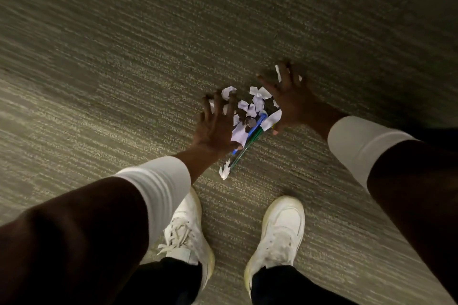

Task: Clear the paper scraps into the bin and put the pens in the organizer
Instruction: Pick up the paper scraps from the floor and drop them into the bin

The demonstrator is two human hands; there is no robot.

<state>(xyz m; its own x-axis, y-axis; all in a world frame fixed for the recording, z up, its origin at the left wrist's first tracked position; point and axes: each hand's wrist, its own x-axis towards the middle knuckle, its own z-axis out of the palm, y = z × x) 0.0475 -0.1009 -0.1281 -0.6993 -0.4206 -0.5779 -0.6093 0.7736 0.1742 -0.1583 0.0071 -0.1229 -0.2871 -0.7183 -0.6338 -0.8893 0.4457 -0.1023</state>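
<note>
The work surface is a carpeted floor (104, 62) with a ribbed, striped weave; no edge or corner of it falls within the head view.

Left side: open carpet runs from the left border of the view to the left hand (214, 129), with nothing lying on it. The left hand is pressed down toward the floor, palm down, fingers (207, 104) spread wide and not closed on anything. Its fingertips touch the left fringe of the paper scraps (250, 109).

Centre: the paper scraps are white, torn and crumpled, gathered in a loose heap on the floor between the two hands. The pens (250, 137), one blue and at least one green, lie partly under the heap, pointing diagonally toward the near left. A single scrap (225, 171) lies at their near end, apart from the heap.

Right side: the right hand (292, 104) is also palm down with fingers (285, 74) splayed, gripping nothing. A strip of paper (278, 72) shows between its fingers. Beyond it, the carpet is bare to the right border.

Near side: two white shoes (280, 233) stand on the floor just short of the heap, well apart from each other, with open carpet between them.

Bin and organizer: neither can be located in this view.
</note>
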